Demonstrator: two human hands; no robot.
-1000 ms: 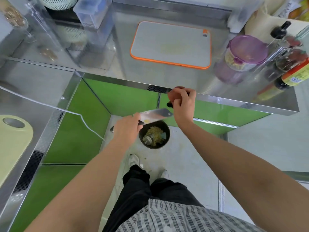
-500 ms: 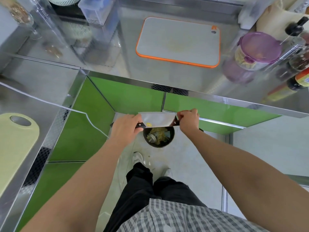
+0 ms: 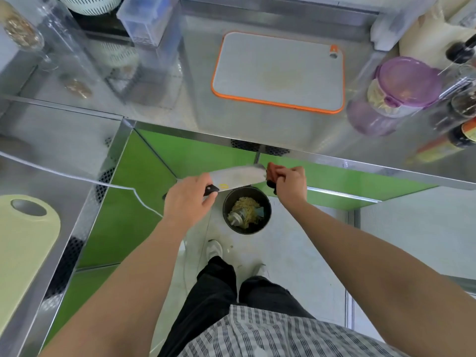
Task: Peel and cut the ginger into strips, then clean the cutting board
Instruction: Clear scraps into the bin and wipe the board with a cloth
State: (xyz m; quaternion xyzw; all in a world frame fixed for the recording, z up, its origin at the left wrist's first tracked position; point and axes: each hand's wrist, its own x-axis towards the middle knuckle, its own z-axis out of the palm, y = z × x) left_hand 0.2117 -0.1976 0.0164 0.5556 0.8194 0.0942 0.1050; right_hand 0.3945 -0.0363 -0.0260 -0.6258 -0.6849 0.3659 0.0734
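My left hand (image 3: pixel 189 197) grips the black handle of a wide cleaver (image 3: pixel 238 177), whose blade lies flat above a black waste bin (image 3: pixel 246 210) on the floor. A yellow bit of ginger sticks to the blade near the handle. At the blade's tip, my right hand (image 3: pixel 288 185) holds a reddish-orange and black thing (image 3: pixel 270 172) that I cannot identify. The bin holds yellow ginger scraps. The grey cutting board (image 3: pixel 279 73) with an orange rim lies on the steel counter, with a faint yellow stain in its middle.
A purple-lidded container (image 3: pixel 401 86) and dark sauce bottles (image 3: pixel 461 106) stand right of the board. Clear boxes (image 3: pixel 146 19) and a white colander (image 3: pixel 90 3) sit at the back left. A pale green board (image 3: pixel 23 240) lies on the left counter. A white cable (image 3: pixel 77 176) crosses it.
The cleaver stays over the bin. My right hand dropped to the blade's tip, then lifted a little; the blade now tilts up to the right. The view shifted slightly.
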